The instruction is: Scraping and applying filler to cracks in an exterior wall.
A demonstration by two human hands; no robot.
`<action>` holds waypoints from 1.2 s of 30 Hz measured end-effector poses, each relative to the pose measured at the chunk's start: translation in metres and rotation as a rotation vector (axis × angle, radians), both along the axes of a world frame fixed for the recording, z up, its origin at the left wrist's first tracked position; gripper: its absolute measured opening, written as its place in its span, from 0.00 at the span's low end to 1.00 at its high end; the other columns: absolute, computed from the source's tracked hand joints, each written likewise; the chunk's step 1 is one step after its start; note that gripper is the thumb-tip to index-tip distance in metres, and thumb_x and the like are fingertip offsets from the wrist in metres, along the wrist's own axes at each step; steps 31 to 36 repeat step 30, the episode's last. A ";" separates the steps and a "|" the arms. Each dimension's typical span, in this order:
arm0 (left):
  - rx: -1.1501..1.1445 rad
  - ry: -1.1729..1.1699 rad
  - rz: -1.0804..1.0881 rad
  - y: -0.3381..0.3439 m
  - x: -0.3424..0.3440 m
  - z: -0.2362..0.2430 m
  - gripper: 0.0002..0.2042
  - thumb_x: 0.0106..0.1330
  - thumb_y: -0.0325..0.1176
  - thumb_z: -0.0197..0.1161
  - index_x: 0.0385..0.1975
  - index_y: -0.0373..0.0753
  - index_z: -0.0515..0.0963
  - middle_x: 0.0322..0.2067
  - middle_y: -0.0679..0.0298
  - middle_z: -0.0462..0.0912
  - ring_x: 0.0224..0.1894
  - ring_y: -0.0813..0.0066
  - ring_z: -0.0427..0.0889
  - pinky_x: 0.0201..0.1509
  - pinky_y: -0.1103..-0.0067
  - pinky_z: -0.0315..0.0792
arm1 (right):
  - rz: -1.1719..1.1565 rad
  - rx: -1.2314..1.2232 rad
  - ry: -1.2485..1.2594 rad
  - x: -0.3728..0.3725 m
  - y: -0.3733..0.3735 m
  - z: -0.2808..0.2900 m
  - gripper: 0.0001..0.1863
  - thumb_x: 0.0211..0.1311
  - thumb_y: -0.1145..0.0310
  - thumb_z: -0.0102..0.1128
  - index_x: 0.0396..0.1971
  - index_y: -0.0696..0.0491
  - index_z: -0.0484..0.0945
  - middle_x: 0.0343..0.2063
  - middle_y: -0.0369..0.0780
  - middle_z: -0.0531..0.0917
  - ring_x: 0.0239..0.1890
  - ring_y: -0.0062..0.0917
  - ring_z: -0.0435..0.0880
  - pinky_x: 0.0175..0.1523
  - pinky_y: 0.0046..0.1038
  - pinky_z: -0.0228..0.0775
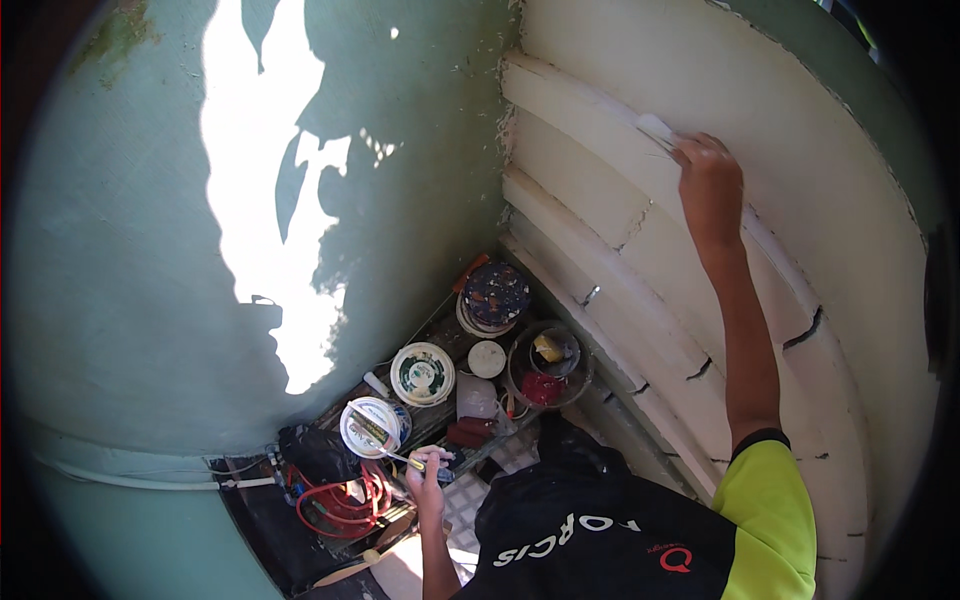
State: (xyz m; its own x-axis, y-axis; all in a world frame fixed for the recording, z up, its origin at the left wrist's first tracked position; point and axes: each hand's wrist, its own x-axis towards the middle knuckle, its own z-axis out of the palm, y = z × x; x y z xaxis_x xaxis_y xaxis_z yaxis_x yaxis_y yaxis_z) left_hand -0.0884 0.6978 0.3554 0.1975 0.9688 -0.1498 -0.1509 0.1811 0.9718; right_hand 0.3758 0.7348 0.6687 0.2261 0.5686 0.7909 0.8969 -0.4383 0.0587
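Note:
My right hand (710, 165) reaches up to the cream, ribbed wall. Its fingers are closed on a slim tool with a white-coated end (655, 128), which touches or nearly touches the top rib (590, 100); whether it is a putty knife or a brush I cannot tell. Low in front of me, my left hand (428, 470) is closed around a thin hand tool with a pale shaft and a yellow part (413, 463). That tool points toward a white lidded bucket (362, 440), where a dark green and yellowish strip (370, 425) shows across the top.
More tubs (422, 375) crowd the corner, with a speckled dark lid (497, 293) and a clear basin (575, 398) holding a red item and a yellow sponge-like block. Red hose (345, 505) coils at lower left. Dark cracks (805, 330) cut the ribs; a green wall (130, 300) rises left.

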 end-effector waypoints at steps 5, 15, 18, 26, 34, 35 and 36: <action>0.053 -0.005 -0.009 0.017 0.036 0.013 0.06 0.70 0.28 0.55 0.31 0.36 0.68 0.37 0.57 0.79 0.37 0.71 0.81 0.41 0.78 0.74 | 0.007 -0.093 -0.060 0.008 0.144 -0.007 0.06 0.52 0.79 0.57 0.25 0.55 0.83 0.30 0.46 0.84 0.36 0.39 0.86 0.40 0.34 0.80; 0.110 0.000 -0.132 0.017 0.091 0.044 0.06 0.70 0.27 0.54 0.31 0.37 0.66 0.36 0.56 0.78 0.38 0.69 0.81 0.42 0.77 0.73 | 0.100 -0.047 0.080 0.017 0.242 0.005 0.05 0.54 0.79 0.58 0.29 0.58 0.83 0.36 0.46 0.82 0.42 0.39 0.83 0.46 0.36 0.80; 0.081 0.019 -0.124 0.008 0.086 0.035 0.06 0.70 0.28 0.54 0.31 0.36 0.67 0.37 0.56 0.78 0.38 0.69 0.81 0.41 0.77 0.73 | 0.041 -0.177 0.019 0.005 0.228 0.006 0.06 0.55 0.78 0.58 0.29 0.58 0.84 0.39 0.45 0.81 0.45 0.39 0.81 0.49 0.35 0.79; -0.131 -0.032 0.061 -0.018 0.051 -0.005 0.04 0.70 0.30 0.56 0.34 0.41 0.69 0.36 0.59 0.80 0.36 0.68 0.83 0.38 0.78 0.73 | -0.025 -0.061 -0.031 0.005 0.039 -0.006 0.06 0.53 0.75 0.59 0.29 0.55 0.84 0.43 0.37 0.80 0.41 0.32 0.78 0.49 0.32 0.74; -0.275 -0.172 0.060 -0.020 0.043 -0.036 0.05 0.69 0.32 0.58 0.36 0.40 0.70 0.38 0.59 0.79 0.37 0.66 0.82 0.40 0.73 0.74 | -0.097 -0.078 -0.090 0.000 -0.028 -0.012 0.14 0.55 0.77 0.55 0.41 0.55 0.84 0.46 0.38 0.80 0.41 0.32 0.78 0.51 0.33 0.74; -0.275 -0.172 0.060 -0.020 0.043 -0.036 0.05 0.69 0.32 0.58 0.36 0.40 0.70 0.38 0.59 0.79 0.37 0.66 0.82 0.40 0.73 0.74 | -0.097 -0.078 -0.090 0.000 -0.028 -0.012 0.14 0.55 0.77 0.55 0.41 0.55 0.84 0.46 0.38 0.80 0.41 0.32 0.78 0.51 0.33 0.74; -0.275 -0.172 0.060 -0.020 0.043 -0.036 0.05 0.69 0.32 0.58 0.36 0.40 0.70 0.38 0.59 0.79 0.37 0.66 0.82 0.40 0.73 0.74 | -0.097 -0.078 -0.090 0.000 -0.028 -0.012 0.14 0.55 0.77 0.55 0.41 0.55 0.84 0.46 0.38 0.80 0.41 0.32 0.78 0.51 0.33 0.74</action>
